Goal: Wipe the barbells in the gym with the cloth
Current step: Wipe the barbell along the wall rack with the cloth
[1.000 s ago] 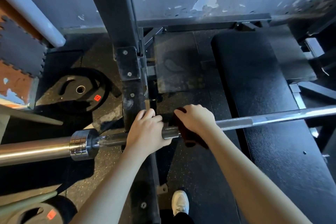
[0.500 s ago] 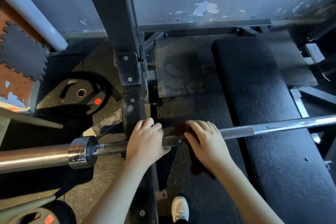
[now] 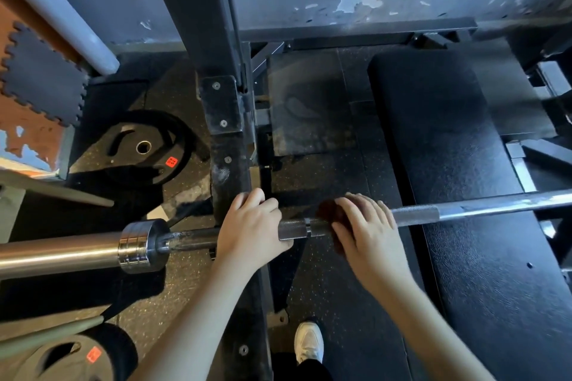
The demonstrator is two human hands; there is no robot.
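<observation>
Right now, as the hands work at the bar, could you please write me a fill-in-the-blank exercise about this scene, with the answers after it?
1. The left hand grips the barbell bare, while the right hand holds a dark red ____ on it.
2. To the right, the barbell passes above a black padded ____.
3. At the bottom edge, one ____ shoe shows on the floor.

Missing words: cloth; bench; white.

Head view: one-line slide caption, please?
Left hand grips the barbell while right hand holds a dark cloth on its knurled shaft.
</observation>
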